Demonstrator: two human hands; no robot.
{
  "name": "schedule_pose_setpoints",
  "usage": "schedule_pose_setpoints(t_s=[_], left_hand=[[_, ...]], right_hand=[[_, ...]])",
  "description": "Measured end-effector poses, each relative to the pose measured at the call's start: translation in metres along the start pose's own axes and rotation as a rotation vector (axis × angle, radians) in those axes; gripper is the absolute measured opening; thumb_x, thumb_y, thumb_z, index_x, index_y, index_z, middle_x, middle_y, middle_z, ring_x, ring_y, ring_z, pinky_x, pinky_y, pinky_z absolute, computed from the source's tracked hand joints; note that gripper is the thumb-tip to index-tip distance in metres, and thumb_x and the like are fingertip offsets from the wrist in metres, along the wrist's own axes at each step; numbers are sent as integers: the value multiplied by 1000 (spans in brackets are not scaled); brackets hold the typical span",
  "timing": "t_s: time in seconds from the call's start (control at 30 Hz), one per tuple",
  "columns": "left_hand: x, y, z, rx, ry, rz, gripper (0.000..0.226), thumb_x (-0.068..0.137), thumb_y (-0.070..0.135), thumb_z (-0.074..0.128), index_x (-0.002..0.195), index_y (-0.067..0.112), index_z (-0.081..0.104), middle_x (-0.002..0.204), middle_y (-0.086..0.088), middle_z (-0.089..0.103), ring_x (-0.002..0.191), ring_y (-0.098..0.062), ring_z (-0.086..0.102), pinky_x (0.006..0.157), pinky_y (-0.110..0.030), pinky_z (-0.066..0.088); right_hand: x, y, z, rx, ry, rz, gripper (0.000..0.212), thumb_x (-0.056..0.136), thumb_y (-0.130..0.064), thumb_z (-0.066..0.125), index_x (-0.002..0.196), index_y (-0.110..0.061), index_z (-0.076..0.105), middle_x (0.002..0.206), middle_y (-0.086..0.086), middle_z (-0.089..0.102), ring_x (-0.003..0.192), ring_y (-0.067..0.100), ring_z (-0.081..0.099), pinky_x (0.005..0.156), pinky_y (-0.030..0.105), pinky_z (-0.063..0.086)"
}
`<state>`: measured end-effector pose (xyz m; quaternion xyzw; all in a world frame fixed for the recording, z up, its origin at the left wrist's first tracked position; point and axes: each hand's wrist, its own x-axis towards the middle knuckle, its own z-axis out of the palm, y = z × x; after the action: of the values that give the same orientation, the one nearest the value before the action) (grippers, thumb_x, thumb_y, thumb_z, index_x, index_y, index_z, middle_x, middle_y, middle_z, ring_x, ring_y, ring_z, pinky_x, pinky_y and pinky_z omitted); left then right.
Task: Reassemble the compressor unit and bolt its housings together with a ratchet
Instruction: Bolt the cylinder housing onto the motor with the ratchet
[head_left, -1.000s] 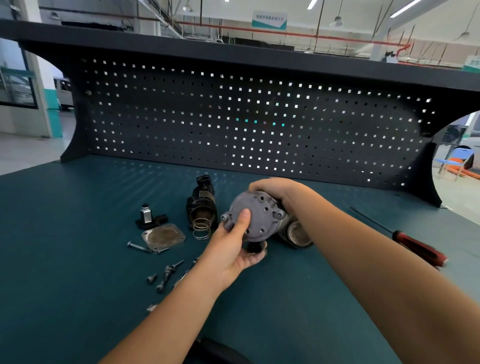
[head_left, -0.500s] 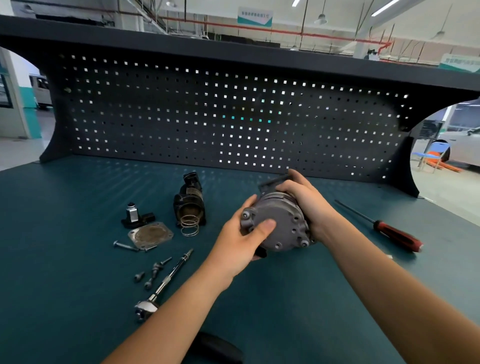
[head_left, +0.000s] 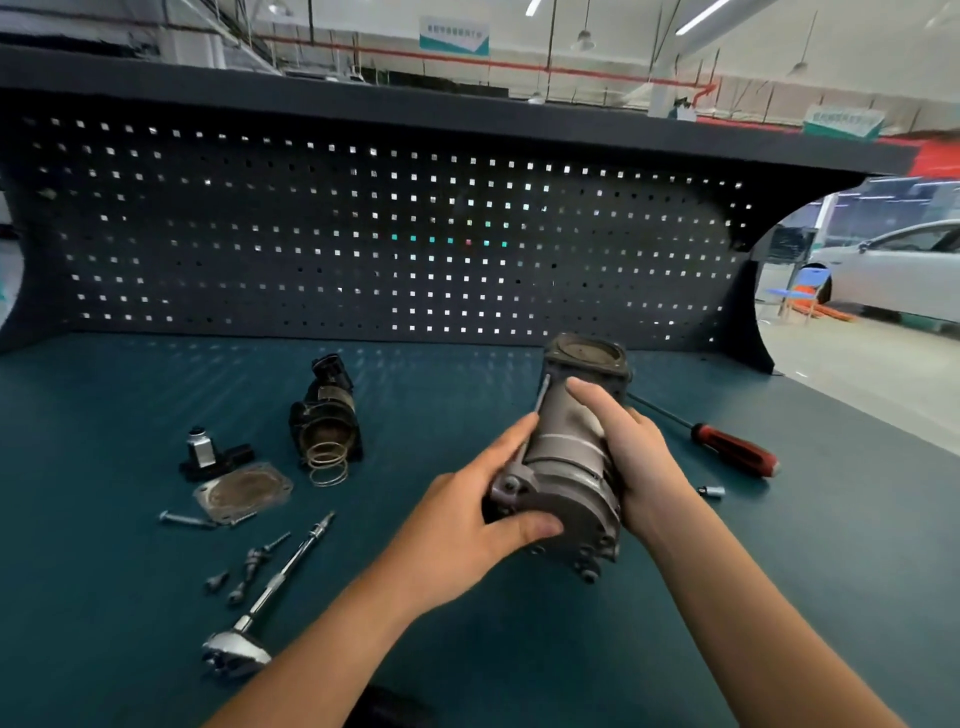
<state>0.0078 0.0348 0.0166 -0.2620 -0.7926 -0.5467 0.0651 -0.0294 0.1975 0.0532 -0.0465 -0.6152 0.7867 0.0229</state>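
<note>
Head: compressor (head_left: 567, 460) inside two-handed grip.

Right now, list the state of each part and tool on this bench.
Compressor body: held in both hands, tilted.
Left hand: grips its near end.
Right hand: grips its side.
Black housing: lying apart, unbolted.
Ratchet: lying on bench, untouched.
Bolts: loose on bench.
Screwdriver: lying on bench.
</note>
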Motion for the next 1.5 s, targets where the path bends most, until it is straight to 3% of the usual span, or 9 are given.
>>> schedule_pose_setpoints(t_s=[0.23, 0.43, 0.63, 0.9, 1.0, 1.1, 1.2, 1.37, 1.5], left_hand=[[-10, -13, 1, 160, -40, -28, 104, 63, 33, 84, 119, 70, 5, 96, 54, 49, 102, 17, 55, 87, -4, 40], [-10, -27, 8, 287, -95, -31, 109, 65, 39, 83, 132, 55, -1, 113, 45, 31, 113, 16, 39, 88, 3, 29], [-6, -34, 7, 328, -104, -11, 99, 68, 44, 80, 119, 71, 0, 118, 42, 38, 114, 15, 41, 89, 1, 31], [-8, -14, 9, 277, -164, -35, 86, 60, 63, 64, 122, 75, 6, 122, 41, 44, 107, 16, 50, 92, -20, 45], [-6, -13, 8, 306, -161, -36, 83, 58, 71, 60, 121, 75, 7, 129, 33, 45, 114, 10, 48, 98, -26, 43], [-4, -14, -1, 300, -206, -60, 80, 65, 62, 67, 107, 86, 3, 121, 45, 44, 114, 17, 45, 97, -14, 38], [-3, -18, -10, 246, -234, -68, 80, 75, 41, 74, 111, 78, 12, 106, 59, 40, 105, 31, 40, 83, 4, 32], [-2, -21, -28, 197, -208, -117, 73, 64, 46, 69, 118, 60, 23, 116, 46, 40, 103, 34, 37, 83, 6, 29], [-2, -25, -33, 147, -206, -140, 71, 62, 42, 70, 118, 56, 29, 122, 38, 42, 108, 30, 39, 89, 3, 30]], right_hand=[[1, 12, 5, -96, 88, -118, 42, 70, -16, 77, 107, -7, 60, 98, 13, 69, 82, 26, 68, 66, 33, 55], [1, 34, -2, -51, 158, -267, 37, 66, -10, 79, 100, -15, 65, 90, 3, 71, 73, 13, 69, 56, 22, 52], [5, 36, -2, -63, 139, -321, 36, 68, -9, 78, 101, -16, 63, 88, 0, 70, 66, 3, 66, 53, 16, 50], [2, 39, -3, -88, 117, -342, 41, 71, -19, 78, 107, -24, 61, 96, -5, 69, 84, 11, 68, 69, 26, 55], [4, 41, -10, -53, 41, -321, 29, 81, -13, 65, 105, -28, 63, 97, -5, 71, 91, 14, 67, 74, 28, 54], [7, 38, -21, 151, -63, -224, 33, 90, -10, 44, 115, -21, 62, 107, -3, 71, 101, 13, 65, 85, 29, 51], [6, 35, -29, 312, -57, -143, 34, 95, -10, 35, 122, -14, 56, 108, -8, 69, 90, -1, 65, 76, 16, 49], [5, 36, -38, 325, 23, -65, 38, 98, -23, 38, 132, -10, 49, 140, 5, 49, 130, 17, 44, 106, 31, 30], [6, 36, -38, 277, 72, -93, 34, 97, -25, 43, 127, -13, 52, 129, 2, 54, 126, 18, 47, 99, 28, 35]])
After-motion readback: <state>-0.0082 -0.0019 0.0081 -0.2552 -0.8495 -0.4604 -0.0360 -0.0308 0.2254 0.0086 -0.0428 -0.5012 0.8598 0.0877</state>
